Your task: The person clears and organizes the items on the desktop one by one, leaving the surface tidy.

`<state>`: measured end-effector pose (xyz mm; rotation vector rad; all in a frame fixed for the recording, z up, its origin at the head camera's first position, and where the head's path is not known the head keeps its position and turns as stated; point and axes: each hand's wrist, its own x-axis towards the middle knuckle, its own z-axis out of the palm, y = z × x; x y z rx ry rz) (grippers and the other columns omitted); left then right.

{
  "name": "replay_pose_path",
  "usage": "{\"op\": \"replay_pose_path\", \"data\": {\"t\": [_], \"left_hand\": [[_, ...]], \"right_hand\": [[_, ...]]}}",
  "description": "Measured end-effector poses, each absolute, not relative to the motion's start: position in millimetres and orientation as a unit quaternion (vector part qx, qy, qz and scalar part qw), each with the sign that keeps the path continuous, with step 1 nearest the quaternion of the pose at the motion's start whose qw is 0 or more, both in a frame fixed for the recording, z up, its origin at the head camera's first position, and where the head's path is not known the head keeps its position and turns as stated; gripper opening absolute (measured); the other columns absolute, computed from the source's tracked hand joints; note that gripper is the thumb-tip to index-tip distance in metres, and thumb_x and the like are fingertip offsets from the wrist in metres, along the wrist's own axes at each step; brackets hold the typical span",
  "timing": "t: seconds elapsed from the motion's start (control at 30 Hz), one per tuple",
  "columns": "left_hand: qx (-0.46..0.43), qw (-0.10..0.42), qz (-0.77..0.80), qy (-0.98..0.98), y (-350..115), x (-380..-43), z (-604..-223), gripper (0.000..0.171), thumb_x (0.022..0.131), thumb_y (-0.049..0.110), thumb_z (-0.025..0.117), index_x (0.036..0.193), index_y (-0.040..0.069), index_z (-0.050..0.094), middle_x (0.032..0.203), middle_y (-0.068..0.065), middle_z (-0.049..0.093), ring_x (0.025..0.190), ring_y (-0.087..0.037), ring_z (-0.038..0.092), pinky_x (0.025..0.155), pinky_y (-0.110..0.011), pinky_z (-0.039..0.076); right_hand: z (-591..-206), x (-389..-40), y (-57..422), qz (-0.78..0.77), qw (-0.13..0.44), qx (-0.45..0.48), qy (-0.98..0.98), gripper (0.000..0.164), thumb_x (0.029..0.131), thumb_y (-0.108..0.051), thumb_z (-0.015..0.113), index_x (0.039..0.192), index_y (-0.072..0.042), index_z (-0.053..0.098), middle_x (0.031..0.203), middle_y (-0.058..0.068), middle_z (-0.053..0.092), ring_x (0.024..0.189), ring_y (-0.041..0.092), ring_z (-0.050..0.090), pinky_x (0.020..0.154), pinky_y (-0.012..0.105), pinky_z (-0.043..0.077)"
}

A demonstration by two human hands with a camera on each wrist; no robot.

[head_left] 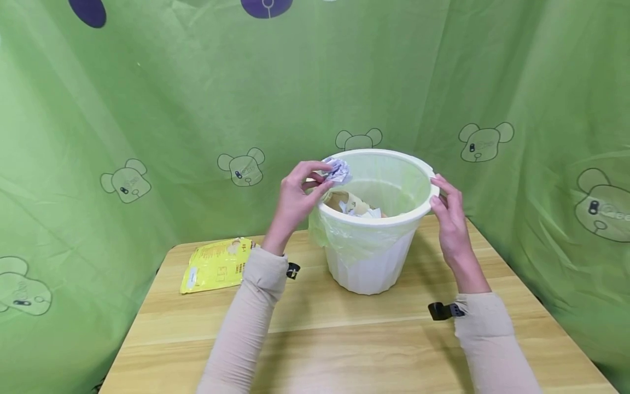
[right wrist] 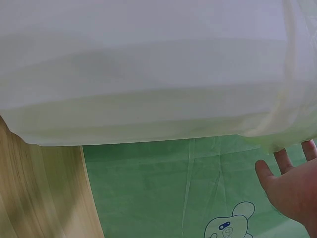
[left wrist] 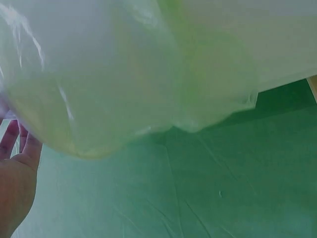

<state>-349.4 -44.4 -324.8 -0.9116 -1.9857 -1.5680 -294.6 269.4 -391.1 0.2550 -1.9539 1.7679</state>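
A white plastic trash bin (head_left: pixel 366 268) stands on the wooden table, lined with a thin pale-green bag (head_left: pixel 344 235) folded over its rim. Over the bin's left rim, my left hand (head_left: pixel 300 191) pinches a crumpled ball of paper (head_left: pixel 338 171) between thumb and fingers. On the opposite side my right hand (head_left: pixel 450 219) rests its fingers against the rim. Inside the bin lie a brown cardboard piece (head_left: pixel 354 203) and several scraps of white paper (head_left: pixel 369 213). In the left wrist view the liner hangs beside the left hand (left wrist: pixel 20 173); the right wrist view shows the right hand's fingers at the liner's edge.
A flat yellow packet (head_left: pixel 216 265) lies at the table's back left, next to the left forearm. Green fabric (head_left: pixel 295 82) printed with bear heads hangs behind and at both sides of the wooden table (head_left: pixel 364 350). Each wrist wears a black band.
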Motion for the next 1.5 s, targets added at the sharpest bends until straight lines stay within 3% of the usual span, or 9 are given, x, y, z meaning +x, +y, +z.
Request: {"op": "replay_pose_path", "data": {"t": [0.27,0.5,0.63,0.87,1.2,1.43,1.5], "left_hand": [[-0.345,0.207,-0.555,-0.728,-34,-343,-326,0.031,0.091,0.0,0.076,0.121,0.003,0.07,0.119,-0.017,0.066,0.098,-0.022,0.068,0.091,-0.025,0.062],[-0.367,0.2,-0.536,-0.734,-30,-339,-327,0.033,0.091,0.001,0.077,0.122,0.004,0.069,0.122,-0.013,0.067,0.097,-0.02,0.069,0.089,-0.027,0.063],[-0.387,0.19,-0.505,-0.747,-29,-339,-325,0.037,0.091,0.004,0.077,0.127,0.006,0.069,0.135,-0.011,0.066,0.102,-0.021,0.07,0.091,-0.026,0.063],[-0.42,0.16,-0.48,-0.753,-31,-339,-323,0.043,0.094,0.006,0.075,0.135,0.005,0.065,0.159,-0.009,0.048,0.119,-0.025,0.069,0.098,-0.025,0.059],[-0.418,0.169,-0.483,-0.751,-33,-339,-325,0.046,0.094,0.006,0.075,0.139,0.007,0.063,0.157,-0.008,0.051,0.117,-0.024,0.068,0.099,-0.032,0.06],[-0.404,0.197,-0.488,-0.749,-42,-339,-326,0.045,0.093,0.007,0.077,0.137,0.006,0.065,0.152,-0.01,0.056,0.119,-0.024,0.066,0.097,-0.025,0.06],[-0.392,0.204,-0.5,-0.745,-49,-340,-326,0.045,0.092,0.008,0.077,0.136,0.007,0.065,0.151,-0.01,0.056,0.119,-0.026,0.066,0.098,-0.03,0.06]], "right_hand": [[-390,-295,268,0.644,0.243,0.091,-0.72,0.048,0.109,-0.027,0.044,0.156,-0.019,0.041,0.17,0.003,0.022,0.145,0.028,0.037,0.127,0.041,0.027],[-391,-294,269,0.649,0.243,0.093,-0.715,0.048,0.109,-0.027,0.045,0.156,-0.019,0.041,0.17,0.003,0.022,0.146,0.028,0.036,0.128,0.04,0.027],[-391,-294,269,0.649,0.243,0.092,-0.715,0.048,0.109,-0.027,0.044,0.156,-0.019,0.041,0.17,0.003,0.022,0.145,0.026,0.037,0.127,0.039,0.028],[-392,-295,269,0.652,0.246,0.092,-0.711,0.047,0.109,-0.026,0.044,0.156,-0.019,0.042,0.169,0.004,0.022,0.143,0.026,0.038,0.125,0.037,0.029],[-391,-293,267,0.651,0.245,0.089,-0.713,0.047,0.109,-0.027,0.044,0.156,-0.019,0.042,0.17,0.003,0.022,0.144,0.029,0.037,0.126,0.038,0.029],[-392,-294,268,0.655,0.245,0.091,-0.709,0.047,0.109,-0.027,0.045,0.156,-0.019,0.042,0.17,0.003,0.022,0.142,0.026,0.038,0.125,0.037,0.028],[-392,-295,268,0.656,0.246,0.093,-0.707,0.047,0.109,-0.026,0.045,0.155,-0.019,0.043,0.17,0.003,0.022,0.141,0.024,0.039,0.125,0.037,0.029]]}}
